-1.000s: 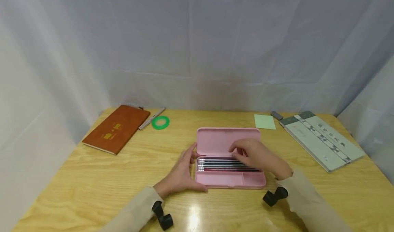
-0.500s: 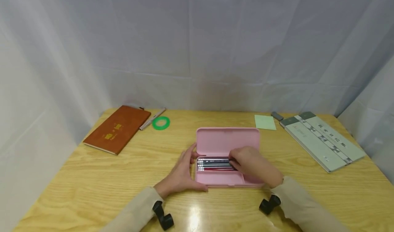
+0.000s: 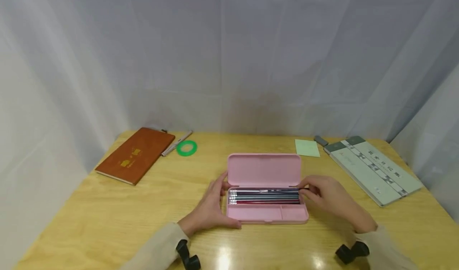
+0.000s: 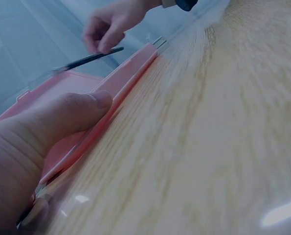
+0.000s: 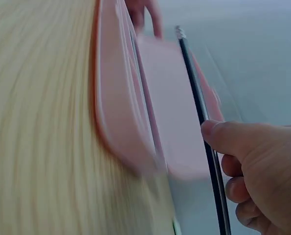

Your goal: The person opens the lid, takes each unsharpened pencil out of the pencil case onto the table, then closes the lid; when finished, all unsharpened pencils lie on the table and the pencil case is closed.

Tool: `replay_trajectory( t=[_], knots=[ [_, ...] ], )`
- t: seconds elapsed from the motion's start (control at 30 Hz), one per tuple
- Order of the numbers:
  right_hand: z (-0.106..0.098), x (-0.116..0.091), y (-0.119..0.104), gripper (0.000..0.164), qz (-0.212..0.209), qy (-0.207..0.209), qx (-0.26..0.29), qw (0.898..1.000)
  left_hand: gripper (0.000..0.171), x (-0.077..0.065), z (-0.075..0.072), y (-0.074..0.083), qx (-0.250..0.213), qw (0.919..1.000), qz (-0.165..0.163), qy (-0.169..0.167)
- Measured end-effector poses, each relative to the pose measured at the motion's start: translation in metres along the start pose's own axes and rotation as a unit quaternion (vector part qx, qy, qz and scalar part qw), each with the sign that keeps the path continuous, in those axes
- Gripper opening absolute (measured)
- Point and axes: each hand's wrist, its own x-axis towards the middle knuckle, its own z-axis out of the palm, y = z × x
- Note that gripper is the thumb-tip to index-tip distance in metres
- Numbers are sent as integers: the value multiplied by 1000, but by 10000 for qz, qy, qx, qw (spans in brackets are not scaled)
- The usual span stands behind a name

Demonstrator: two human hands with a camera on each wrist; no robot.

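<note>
A pink pencil case (image 3: pixel 254 213) lies with its lid (image 3: pixel 264 169) tipped back. Several pencils (image 3: pixel 265 202) with silver ends lie side by side in its long rear compartment; the front compartments show bare pink. My left hand (image 3: pixel 210 209) holds the case's left end, thumb (image 4: pixel 77 115) along the front edge and fingers round the back. At the right end, my right hand (image 3: pixel 330 196) pinches a dark pencil (image 5: pixel 198 93) between thumb and curled fingers. Both wrist views show this pencil raised above the case, its silver end pointing left in the head view.
A brown notebook (image 3: pixel 135 155), a pale pen (image 3: pixel 177 143) and a green tape ring (image 3: pixel 186 148) lie at the back left of the wooden table (image 3: pixel 161 198). Back right are a pale green sticky note (image 3: pixel 307 147), a grey eraser-like block (image 3: pixel 320 140) and a grey-green book (image 3: pixel 374 170).
My right hand reached down into the pencils, took hold of one, then moved right and lifted it. My left hand has stayed at the case's left end.
</note>
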Motion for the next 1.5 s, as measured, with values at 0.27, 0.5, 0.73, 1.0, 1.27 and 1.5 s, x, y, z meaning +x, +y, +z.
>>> replay_trajectory(
  t=[0.27, 0.5, 0.73, 1.0, 1.27, 1.5],
  knots=[
    [-39, -74, 57, 24, 661, 10, -310, 9973, 141, -1, 4, -1, 58, 10000, 42, -29],
    [-41, -91, 75, 19, 932, -166, -202, 9953, 140, -1, 1, -1, 80, 10000, -4, 39],
    [-22, -59, 62, 10, 1110, -591, 192, 9919, 140, -1, 0, -2, 144, 9999, 19, 9],
    [4, 4, 21, 5, 666, -941, 645, 9912, 141, 0, 0, -1, 107, 9999, -25, -49],
    [39, 39, -14, 4, -228, -1226, 474, 9911, 140, 0, 2, -1, 116, 9999, 3, -44],
    [52, 47, -26, 8, -155, -1073, 141, 9940, 139, 0, -1, 0, 131, 9999, -9, -66]
  ],
)
